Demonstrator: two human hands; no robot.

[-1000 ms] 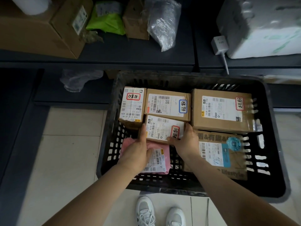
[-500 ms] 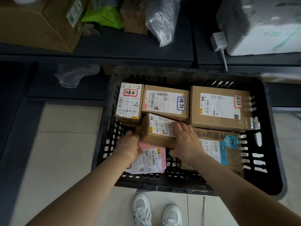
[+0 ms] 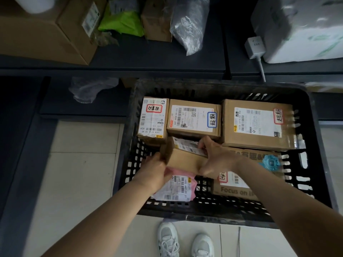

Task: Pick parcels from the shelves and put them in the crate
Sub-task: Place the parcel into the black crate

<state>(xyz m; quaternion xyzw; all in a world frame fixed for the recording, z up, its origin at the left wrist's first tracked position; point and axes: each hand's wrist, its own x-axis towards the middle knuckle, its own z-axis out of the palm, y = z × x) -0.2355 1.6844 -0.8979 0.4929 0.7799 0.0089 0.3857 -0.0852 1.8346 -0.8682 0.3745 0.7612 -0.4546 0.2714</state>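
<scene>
While clasping tilted small box point(image 3: 183, 160), left hand point(image 3: 154, 173) at 9 o'clock end, right hand point(image 3: 217, 160) at 3: level, seat flat on pink mailer point(image 3: 178, 188).

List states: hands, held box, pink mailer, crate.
small box, held tilted above pink mailer
left hand, grips box's left end
right hand, grips box's right end
pink mailer, lying flat in crate, partly covered
crate, upright, holding several parcels

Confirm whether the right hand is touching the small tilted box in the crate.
Touching. Head view shows the right hand gripping the small tilted box, fingers curled over its labelled top.
</scene>
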